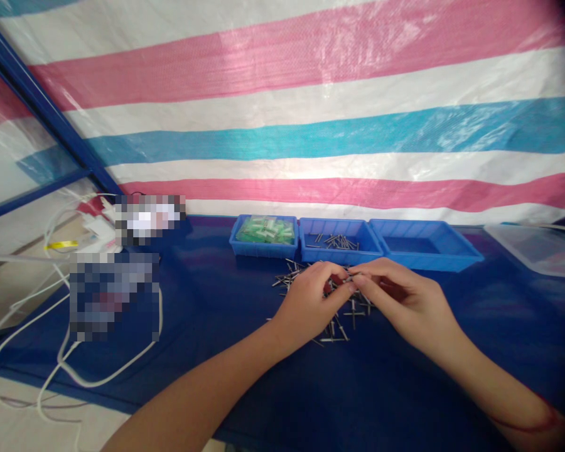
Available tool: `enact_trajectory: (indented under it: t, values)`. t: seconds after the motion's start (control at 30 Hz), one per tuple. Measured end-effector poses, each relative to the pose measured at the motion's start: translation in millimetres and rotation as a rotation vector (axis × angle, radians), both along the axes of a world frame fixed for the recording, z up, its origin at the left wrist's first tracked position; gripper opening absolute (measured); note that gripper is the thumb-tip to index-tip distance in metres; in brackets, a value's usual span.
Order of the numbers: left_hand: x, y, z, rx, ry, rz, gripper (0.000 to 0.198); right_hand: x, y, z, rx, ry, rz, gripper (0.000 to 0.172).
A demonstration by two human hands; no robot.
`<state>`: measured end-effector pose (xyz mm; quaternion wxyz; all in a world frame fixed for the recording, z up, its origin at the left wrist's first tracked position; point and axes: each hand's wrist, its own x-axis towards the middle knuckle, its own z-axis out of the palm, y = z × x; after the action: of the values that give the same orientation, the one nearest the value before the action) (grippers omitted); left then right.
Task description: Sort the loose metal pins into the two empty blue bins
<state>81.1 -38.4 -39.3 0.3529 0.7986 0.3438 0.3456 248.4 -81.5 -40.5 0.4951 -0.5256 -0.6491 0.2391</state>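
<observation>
My left hand (311, 301) and my right hand (395, 295) meet fingertip to fingertip over a scatter of small metal pins (339, 326) on the blue table (216, 295). Both hands are pinched closed; a thin pin seems to run between the fingertips, though it is too small to be sure. Behind them stand three blue trays in a row: the left tray (263, 246) holds green plastic pieces, the middle tray (339, 254) holds several metal pins, the right tray (452, 257) shows only its blue floor.
White cables (98, 376) loop over the table's left part near blurred-out items and a white plug. A clear plastic container (537, 248) sits at the far right. A striped pink, white and blue tarp (311, 113) hangs behind the table.
</observation>
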Motion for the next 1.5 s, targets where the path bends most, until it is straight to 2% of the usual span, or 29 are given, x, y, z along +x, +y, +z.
enact_trajectory:
  t: [0.23,0.4,0.53,0.63,0.77,0.93,1.03,1.17,1.5]
  values:
    - [-9.2,7.4,12.2,0.007,-0.025,0.038,0.015,4.8,3.9,0.5,-0.041,-0.017,0.014,0.016]
    - [-9.4,8.6,12.8,-0.019,-0.048,0.096,0.021,1.2,10.7,0.7,-0.109,-0.001,0.012,0.023]
    - [-10.5,9.9,10.0,-0.026,-0.025,0.135,0.035,-1.7,30.0,2.8,-0.22,0.253,-0.118,0.033]
    - [-13.4,10.0,10.3,0.046,0.039,0.071,0.028,-3.1,48.7,8.8,-0.289,0.471,-0.162,0.033]
    - [-15.9,7.0,9.6,0.244,0.219,-0.022,0.021,-4.5,60.7,17.6,-0.3,0.582,-0.151,0.038]
    - [-9.2,-1.8,-2.2,0.561,0.475,-0.176,0.025,0.1,46.6,13.1,-0.286,0.563,-0.129,0.033]
    - [-2.4,-6.1,-10.3,0.668,0.611,-0.193,0.021,5.9,35.2,4.0,-0.306,0.532,-0.128,0.028]
    - [2.5,-6.7,-14.6,0.718,0.695,-0.155,0.019,11.5,28.0,-2.2,-0.324,0.504,-0.13,0.026]
    - [2.5,-5.0,-10.5,0.705,0.733,-0.096,0.018,11.4,18.5,7.7,-0.337,0.345,-0.091,0.027]
